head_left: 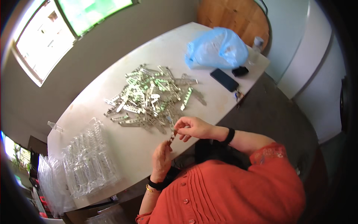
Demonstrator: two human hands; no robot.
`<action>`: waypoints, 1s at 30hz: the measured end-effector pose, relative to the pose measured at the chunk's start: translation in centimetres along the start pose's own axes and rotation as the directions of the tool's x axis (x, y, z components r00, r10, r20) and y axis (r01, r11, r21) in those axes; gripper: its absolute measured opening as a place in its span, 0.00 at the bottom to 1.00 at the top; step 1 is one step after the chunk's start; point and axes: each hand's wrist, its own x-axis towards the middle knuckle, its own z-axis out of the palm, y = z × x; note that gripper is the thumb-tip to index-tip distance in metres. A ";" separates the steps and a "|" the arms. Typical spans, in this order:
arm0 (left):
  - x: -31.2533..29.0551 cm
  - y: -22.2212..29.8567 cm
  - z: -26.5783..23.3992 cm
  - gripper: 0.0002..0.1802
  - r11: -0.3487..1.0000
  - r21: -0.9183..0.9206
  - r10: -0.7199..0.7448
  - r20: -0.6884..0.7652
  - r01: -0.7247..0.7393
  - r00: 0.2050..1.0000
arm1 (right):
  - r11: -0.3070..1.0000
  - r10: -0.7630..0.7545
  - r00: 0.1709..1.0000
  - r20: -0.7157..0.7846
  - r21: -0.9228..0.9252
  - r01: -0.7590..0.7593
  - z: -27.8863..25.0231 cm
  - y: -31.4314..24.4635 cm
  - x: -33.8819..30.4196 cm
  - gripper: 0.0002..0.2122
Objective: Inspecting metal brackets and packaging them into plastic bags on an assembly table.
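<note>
My left hand and my right hand meet over the near edge of a white table. Together they pinch a small narrow metal strip, the right hand's fingers at its upper end and the left hand's at its lower end. Just beyond the hands lies a big loose pile of several similar silvery perforated metal strips. A black band sits on my right wrist, and a black band with a gold bangle on my left.
A heap of clear plastic bags fills the table's left end. At the far end lie a blue plastic bag, a dark phone, a small black object, keys and a clear bottle.
</note>
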 end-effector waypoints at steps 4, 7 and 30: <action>-0.7 -1.5 0.8 0.09 0.996 -0.078 -0.043 -0.069 0.038 0.997 | 0.968 -0.176 0.961 -0.212 -0.216 0.130 -4.0 -1.1 0.4 0.15; -0.9 -2.2 0.9 0.10 0.979 -0.203 -0.053 -0.084 0.035 0.995 | 0.963 -0.207 0.890 -0.406 -0.247 0.111 -8.2 -3.7 1.1 0.16; -1.1 -4.5 1.4 0.11 0.912 -0.402 -0.124 -0.075 0.084 0.989 | 0.925 0.009 0.625 -0.780 -0.231 -0.303 -28.7 -6.7 13.5 0.16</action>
